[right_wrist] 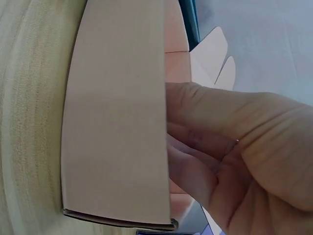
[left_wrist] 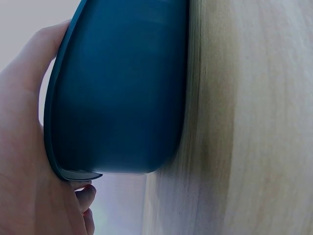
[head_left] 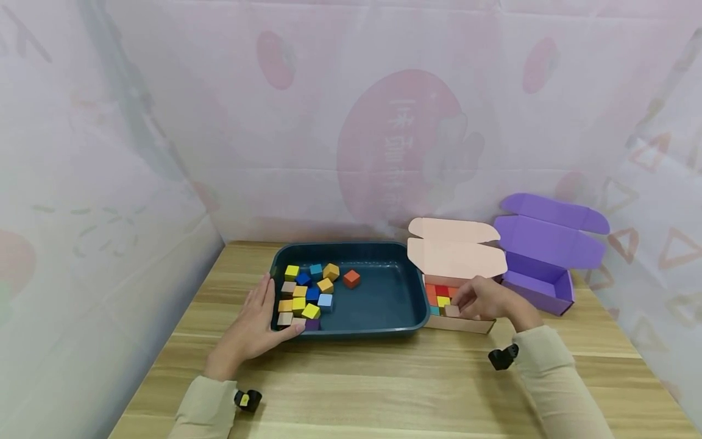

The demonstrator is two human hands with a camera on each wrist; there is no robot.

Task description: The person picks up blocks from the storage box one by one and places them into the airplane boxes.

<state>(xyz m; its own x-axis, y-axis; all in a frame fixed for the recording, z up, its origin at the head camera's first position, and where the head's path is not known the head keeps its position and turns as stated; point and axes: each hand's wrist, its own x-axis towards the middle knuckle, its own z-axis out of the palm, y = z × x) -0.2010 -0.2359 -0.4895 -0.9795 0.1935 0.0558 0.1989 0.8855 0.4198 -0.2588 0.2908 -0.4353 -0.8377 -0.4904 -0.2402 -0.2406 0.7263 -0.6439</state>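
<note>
Wooden table (head_left: 356, 384): beneath the tray and both boxes.
Blue tray (head_left: 362, 333): left of the boxes, lid-free rim facing up.
Purple box (head_left: 548, 247): far right, lid raised.
Peach box (head_left: 456, 257): between tray and purple box, lid raised.
Left hand (head_left: 249, 326): spread on the tray's near left corner, fingers extended along the left rim, thumb over the near rim.
Right hand (head_left: 485, 299): fingers curled down into the peach box; fingertips partly hidden, so whether they grip anything I cannot tell.
Loose cubes (head_left: 312, 295): mixed colours, clustered at the tray's left; an orange-red cube (head_left: 351, 279) sits apart, rightward.
Boxed cubes (head_left: 442, 291): red, orange, yellow, teal, at the peach box's left.
Tan cube (head_left: 451, 311): near side of the peach box, at the right fingertips.
</note>
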